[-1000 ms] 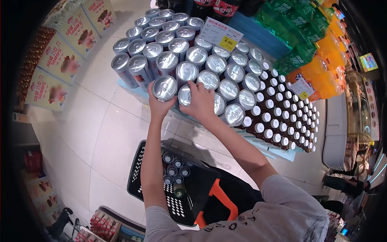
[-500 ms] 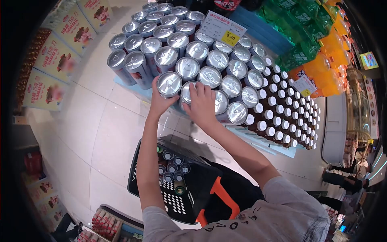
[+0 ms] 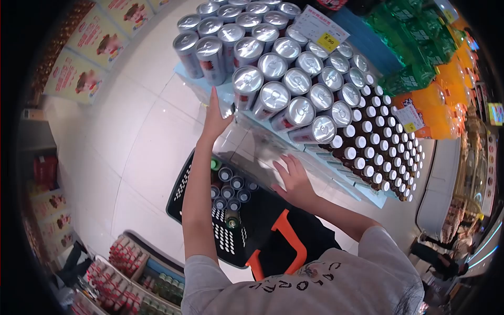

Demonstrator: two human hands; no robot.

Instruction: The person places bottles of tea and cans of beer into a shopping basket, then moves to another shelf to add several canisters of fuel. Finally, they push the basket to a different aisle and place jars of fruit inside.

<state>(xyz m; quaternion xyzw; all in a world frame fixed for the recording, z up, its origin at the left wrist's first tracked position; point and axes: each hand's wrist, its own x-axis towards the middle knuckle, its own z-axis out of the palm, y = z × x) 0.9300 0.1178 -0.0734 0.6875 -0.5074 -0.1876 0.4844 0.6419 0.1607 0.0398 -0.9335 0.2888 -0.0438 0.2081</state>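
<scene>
Silver-topped drink cans stand packed together on a pale blue display edge. My left hand is beside the front of this display, its fingers pointing up and its thumb apart, with nothing seen in it. Lower and to the right, my right hand hangs over the floor with its fingers spread and nothing held. Beneath my arms is a black shopping basket with an orange handle. Several upright cans stand inside the basket, along with a green-topped container.
Brown bottles with white caps fill the display's right part. Green soda bottles and orange soda bottles stand behind. A price sign sits among the cans. Red-and-white packages are at lower left. A person is at far right.
Both my hands have come off the front cans. My right hand has dropped down and opened, and my left hand has moved lower. The view has shifted, so the cans appear farther right.
</scene>
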